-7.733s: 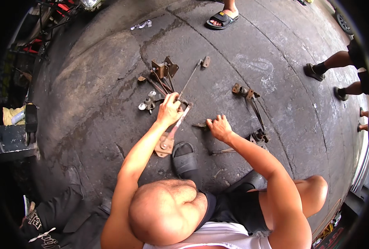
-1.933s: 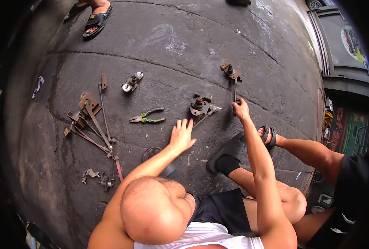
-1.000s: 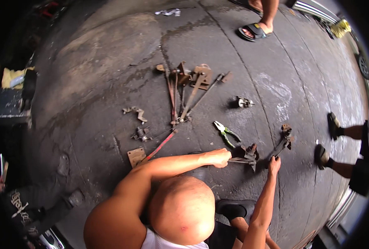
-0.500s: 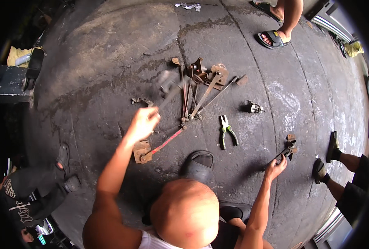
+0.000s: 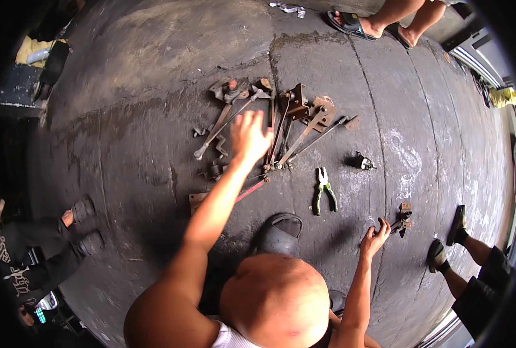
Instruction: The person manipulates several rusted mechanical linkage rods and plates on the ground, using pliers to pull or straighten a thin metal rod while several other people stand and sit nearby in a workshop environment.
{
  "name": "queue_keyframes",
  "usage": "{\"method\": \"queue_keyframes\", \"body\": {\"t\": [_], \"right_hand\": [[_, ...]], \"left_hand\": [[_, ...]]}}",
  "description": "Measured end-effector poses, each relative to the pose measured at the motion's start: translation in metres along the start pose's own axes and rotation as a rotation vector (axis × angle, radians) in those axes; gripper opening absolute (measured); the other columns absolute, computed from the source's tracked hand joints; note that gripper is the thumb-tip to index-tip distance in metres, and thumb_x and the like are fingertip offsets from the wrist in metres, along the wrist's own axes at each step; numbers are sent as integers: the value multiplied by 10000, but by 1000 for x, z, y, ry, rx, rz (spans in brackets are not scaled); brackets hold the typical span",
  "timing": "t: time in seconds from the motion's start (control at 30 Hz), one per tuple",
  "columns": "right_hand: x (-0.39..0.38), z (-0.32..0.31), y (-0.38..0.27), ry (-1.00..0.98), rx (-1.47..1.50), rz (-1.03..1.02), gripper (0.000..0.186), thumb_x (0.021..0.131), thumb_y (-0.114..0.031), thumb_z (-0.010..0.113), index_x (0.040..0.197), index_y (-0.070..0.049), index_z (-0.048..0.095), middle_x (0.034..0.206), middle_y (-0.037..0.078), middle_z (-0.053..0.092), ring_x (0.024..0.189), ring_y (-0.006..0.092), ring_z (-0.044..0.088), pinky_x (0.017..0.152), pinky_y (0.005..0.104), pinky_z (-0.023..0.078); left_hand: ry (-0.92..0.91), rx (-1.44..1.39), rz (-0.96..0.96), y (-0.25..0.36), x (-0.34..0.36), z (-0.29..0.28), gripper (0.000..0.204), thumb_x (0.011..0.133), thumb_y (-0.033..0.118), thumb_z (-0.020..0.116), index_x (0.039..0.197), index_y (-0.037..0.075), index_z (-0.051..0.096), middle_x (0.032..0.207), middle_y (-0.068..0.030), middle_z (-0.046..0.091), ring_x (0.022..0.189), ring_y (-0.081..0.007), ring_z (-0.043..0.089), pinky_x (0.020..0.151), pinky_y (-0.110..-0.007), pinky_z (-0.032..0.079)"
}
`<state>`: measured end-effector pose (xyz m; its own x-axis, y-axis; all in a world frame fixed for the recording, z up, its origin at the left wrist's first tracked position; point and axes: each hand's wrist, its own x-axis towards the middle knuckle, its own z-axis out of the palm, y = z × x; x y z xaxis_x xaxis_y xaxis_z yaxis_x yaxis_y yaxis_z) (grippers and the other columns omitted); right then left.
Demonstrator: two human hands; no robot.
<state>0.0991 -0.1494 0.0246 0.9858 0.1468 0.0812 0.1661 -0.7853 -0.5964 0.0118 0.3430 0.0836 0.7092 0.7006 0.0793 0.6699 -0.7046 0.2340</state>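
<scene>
My left hand point(image 5: 250, 140) hovers over the metal parts on the floor, fingers apart and holding nothing. Beyond it lies a metal linkage point(image 5: 218, 126) with a motor-like end and a pair of rods. To its right spread more rusty linkages with long rods, a brown bracket point(image 5: 295, 103) and a rusty plate point(image 5: 324, 111). A red rod point(image 5: 252, 189) runs partly behind my left forearm. On the right, my right hand point(image 5: 375, 239) has its fingers loosely curled and apart, beside a small bracketed metal part point(image 5: 406, 216). Whether the fingertips touch that part is hard to see.
Green-handled pliers point(image 5: 325, 196) lie between my hands, with a small white and black part point(image 5: 362, 162) farther right. My dark sandal point(image 5: 281, 232) is close in front. Other people's feet show at the far right point(image 5: 356, 24), right side point(image 5: 438, 255) and left point(image 5: 84, 210).
The linkage that my left hand held now rests on the floor at the left of the pile. My left hand has moved right. My right hand has loosened and drawn slightly away from the bracketed part.
</scene>
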Motion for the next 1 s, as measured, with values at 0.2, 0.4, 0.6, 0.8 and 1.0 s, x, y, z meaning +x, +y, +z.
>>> {"method": "queue_keyframes", "body": {"t": [0.2, 0.4, 0.6, 0.8, 1.0], "right_hand": [[-10, 15, -9, -39, 22, -52, 387, 839, 31, 551, 1216, -41, 601, 1256, 146, 520, 1149, 322, 529, 940, 391, 444], [-20, 29, -10, -98, 30, -31, 390, 838, 29, 554, 1219, -42, 600, 1279, 153, 518, 1186, 323, 525, 926, 388, 457], [-17, 36, -25, -143, 99, -31, 377, 834, 17, 562, 1206, -32, 603, 1273, 158, 524, 1149, 323, 541, 875, 378, 474], [-20, 55, -30, -194, 61, -154, 383, 826, 31, 559, 1200, -37, 608, 1255, 166, 535, 1159, 330, 547, 875, 393, 490], [-17, 56, -70, -226, 64, -217, 405, 827, 55, 543, 1211, -49, 619, 1258, 146, 547, 1134, 317, 566, 840, 374, 501]], "left_hand": [[-57, -198, -118, 46, -19, 69, 353, 884, 140, 624, 1211, 20, 572, 1234, -165, 540, 1126, -371, 561, 954, -477, 496], [-47, -411, -49, 72, -29, 72, 368, 820, 33, 623, 1158, 24, 478, 1125, -182, 538, 1059, -390, 574, 884, -491, 500], [-128, -460, -52, 85, -48, 69, 705, 857, 146, 666, 1450, -35, 331, 1231, -285, 547, 1060, -443, 604, 886, -503, 515], [-51, -474, -20, 103, -52, 63, 473, 796, 97, 715, 1196, 60, 465, 961, -210, 632, 879, -438, 642, 778, -519, 528], [-73, -421, -74, 120, -66, 69, 659, 739, 151, 763, 1312, 74, 448, 1216, -186, 525, 1088, -369, 552, 936, -511, 434]]}}
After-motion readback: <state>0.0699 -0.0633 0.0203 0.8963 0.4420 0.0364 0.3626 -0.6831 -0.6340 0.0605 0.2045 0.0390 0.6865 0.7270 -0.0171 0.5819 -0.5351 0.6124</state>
